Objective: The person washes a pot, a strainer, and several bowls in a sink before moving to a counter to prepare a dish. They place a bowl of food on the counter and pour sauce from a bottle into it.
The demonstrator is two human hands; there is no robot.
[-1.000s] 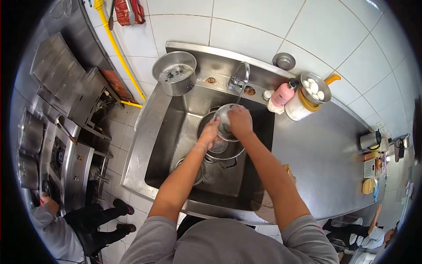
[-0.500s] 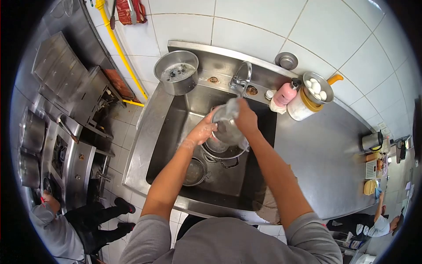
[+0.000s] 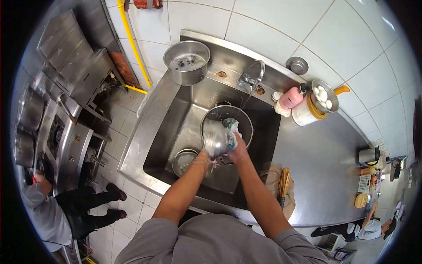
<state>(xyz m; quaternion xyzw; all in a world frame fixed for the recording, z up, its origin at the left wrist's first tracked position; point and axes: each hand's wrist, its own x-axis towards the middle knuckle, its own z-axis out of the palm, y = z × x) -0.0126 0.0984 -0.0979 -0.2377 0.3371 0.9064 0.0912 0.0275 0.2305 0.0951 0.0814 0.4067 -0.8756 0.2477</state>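
Both arms reach forward, left hand [image 3: 205, 156] clamped on metal bowl [image 3: 215, 138], right hand [image 3: 238, 151] gripping soapy sponge [image 3: 231, 127] at bowl's right side, over pot [image 3: 238, 115]

The blurred metal bowl [image 3: 215, 140] partly hides the pot [image 3: 226, 113].
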